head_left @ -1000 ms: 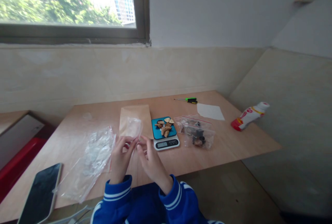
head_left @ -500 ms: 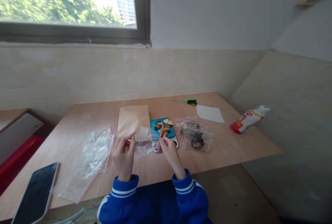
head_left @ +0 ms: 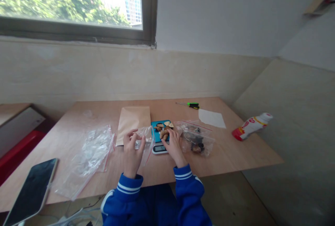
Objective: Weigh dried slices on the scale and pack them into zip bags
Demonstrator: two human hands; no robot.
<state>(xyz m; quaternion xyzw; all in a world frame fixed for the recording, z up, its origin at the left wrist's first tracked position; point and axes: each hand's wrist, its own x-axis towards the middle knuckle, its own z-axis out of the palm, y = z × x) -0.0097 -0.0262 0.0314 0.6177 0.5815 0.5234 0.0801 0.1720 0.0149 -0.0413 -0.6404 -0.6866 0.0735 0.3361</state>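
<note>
My left hand [head_left: 133, 154] is closed with thumb and fingers on a small clear zip bag [head_left: 148, 138], which spreads to its right with its red-lined edge hanging near the scale. My right hand [head_left: 176, 148] reaches over the blue-topped digital kitchen scale [head_left: 154, 137], thumb and fingers closed around a brown dried piece [head_left: 164, 135] that looks like mushroom. Other dried pieces [head_left: 167, 124], some cream with dark rims, lie on the scale's platform. Its small display shows in front, though its figures are too small to read surely.
Right of the scale lie zip bags [head_left: 197, 140] with dark dried pieces. Behind my left hand is a brown paper bag [head_left: 133, 117]; clear bags [head_left: 95, 145] and a phone [head_left: 32, 187] lie left. A screwdriver [head_left: 192, 105], white paper [head_left: 211, 118] and bottle [head_left: 252, 126] are farther right.
My right hand has let go of the clear zip bag and moved up and right onto the dried pieces. My left hand keeps the bag, shifted slightly right. The scale's display has come into view.
</note>
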